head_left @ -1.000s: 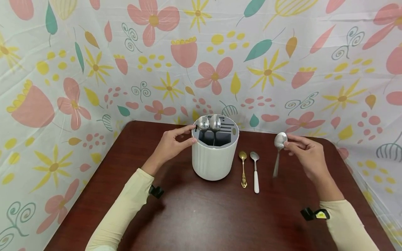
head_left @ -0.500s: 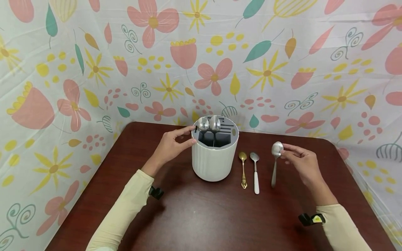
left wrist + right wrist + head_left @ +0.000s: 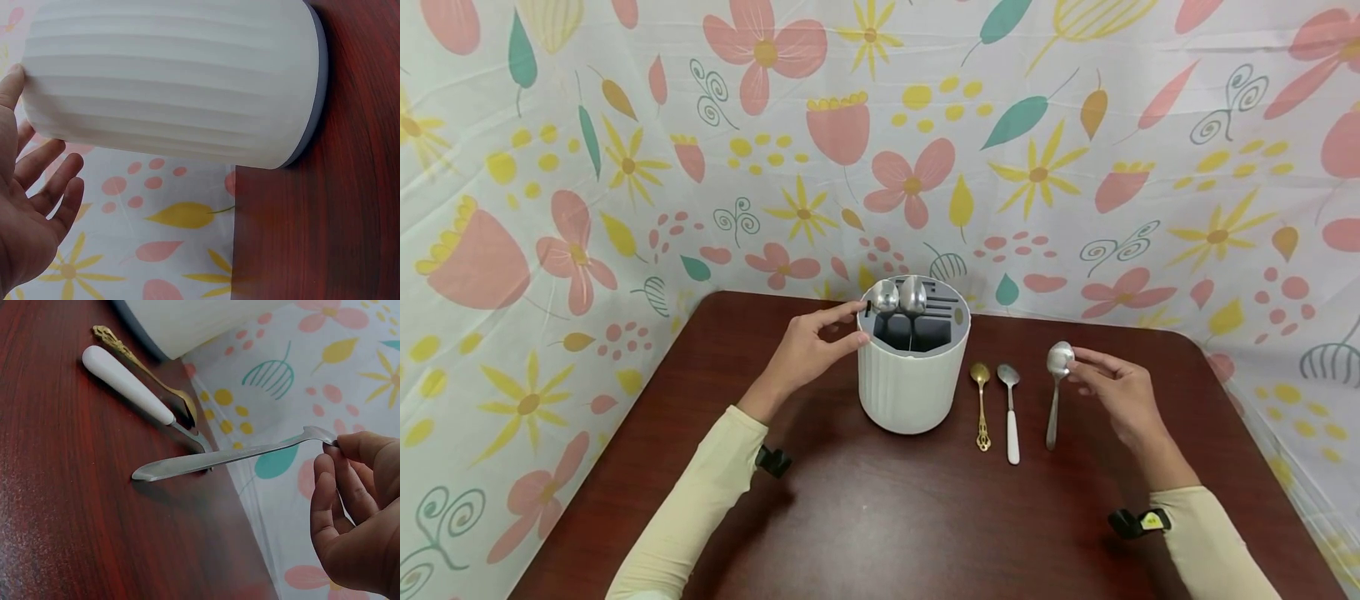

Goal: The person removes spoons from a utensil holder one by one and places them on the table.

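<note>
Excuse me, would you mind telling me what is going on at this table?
A person's right hand pinches a silver spoon by its bowl, the handle angled down toward the table. The left hand touches the rim of a white holder, where two other spoons sit bowls up. Between holder and held spoon, a gold spoon and a white-handled spoon lie side by side.

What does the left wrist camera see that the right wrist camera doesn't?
Only the left wrist view shows the left hand, with fingers touching the white holder.

Only the right wrist view shows the right hand pinching a silver spoon by its bowl end, plus a white-handled spoon and a gold spoon.

Both show part of the white holder, the reddish-brown table and the flowery cloth.
</note>
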Tool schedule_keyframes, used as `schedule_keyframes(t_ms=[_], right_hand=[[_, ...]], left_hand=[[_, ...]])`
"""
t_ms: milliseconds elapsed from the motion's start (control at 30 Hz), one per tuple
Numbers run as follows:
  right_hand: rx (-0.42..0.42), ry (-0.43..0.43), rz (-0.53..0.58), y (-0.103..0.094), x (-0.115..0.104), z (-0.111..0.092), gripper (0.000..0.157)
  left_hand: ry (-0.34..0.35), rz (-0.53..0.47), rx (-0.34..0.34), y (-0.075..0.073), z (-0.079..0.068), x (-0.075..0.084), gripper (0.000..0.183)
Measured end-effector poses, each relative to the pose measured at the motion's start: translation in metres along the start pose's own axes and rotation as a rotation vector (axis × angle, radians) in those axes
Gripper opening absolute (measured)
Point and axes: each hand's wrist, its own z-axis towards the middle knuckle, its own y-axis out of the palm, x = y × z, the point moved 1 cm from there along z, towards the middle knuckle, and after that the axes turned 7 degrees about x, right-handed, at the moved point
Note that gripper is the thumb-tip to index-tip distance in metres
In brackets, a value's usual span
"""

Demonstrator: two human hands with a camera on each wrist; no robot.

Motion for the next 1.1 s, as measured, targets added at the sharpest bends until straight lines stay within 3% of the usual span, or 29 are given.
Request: schedule_keyframes(t_ms=[500, 933, 1100], right_hand=[[-0.047, -0.019, 0.108, -0.002, 0.017, 0.010, 0.037], [-0.077, 0.052, 0.173, -0.002, 0.030, 0.015, 0.039], [-0.088, 0.086, 0.168, -0.001, 0.036, 0.018, 0.042]], left_hand=[[-0.021, -0.045, -0.004, 0.001, 0.001, 0.001, 0.048], [-0.002, -0.022, 0.001, 0.000, 0.001, 0.000, 0.047], [-0.032, -0.046, -0.003, 0.001, 0.001, 0.000, 0.049]])
